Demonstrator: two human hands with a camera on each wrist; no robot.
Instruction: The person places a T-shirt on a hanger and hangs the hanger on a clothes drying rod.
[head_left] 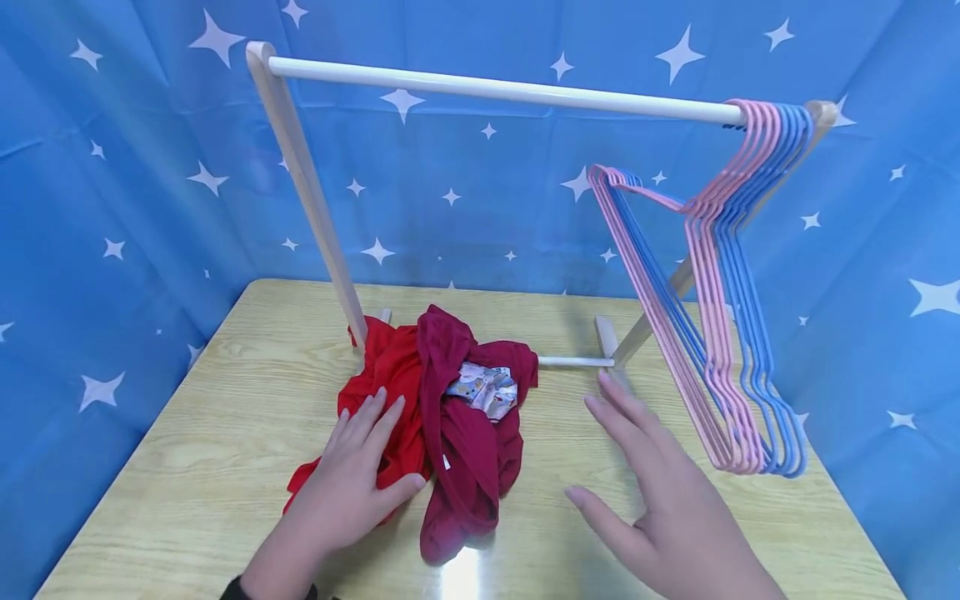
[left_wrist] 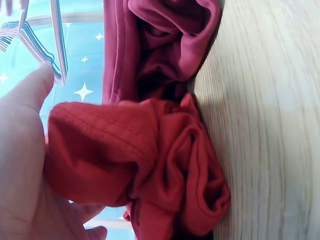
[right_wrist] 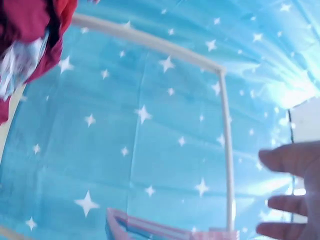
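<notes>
A crumpled red garment (head_left: 388,362) lies on the left of the cloth pile, with my left hand (head_left: 348,479) over it, fingers extended and thumb spread. In the left wrist view the red cloth (left_wrist: 105,145) bulges up beside the palm and hides part of the fingers. Against it lies a maroon garment (head_left: 468,450), bunched up, with a small white tag. Some pale patterned fabric (head_left: 487,390) shows among its folds. My right hand (head_left: 663,500) hovers above the table to the right of the pile, fingers apart and holding nothing. Pink and blue hangers (head_left: 712,333) are nearest to it.
A wooden rack with a white top rail (head_left: 495,87) stands over the pile. The hangers are bunched at the rail's right end and reach low over the table (head_left: 187,450). A lower white bar (head_left: 576,362) runs behind the clothes. Blue star-patterned curtain (head_left: 480,208) surrounds the table.
</notes>
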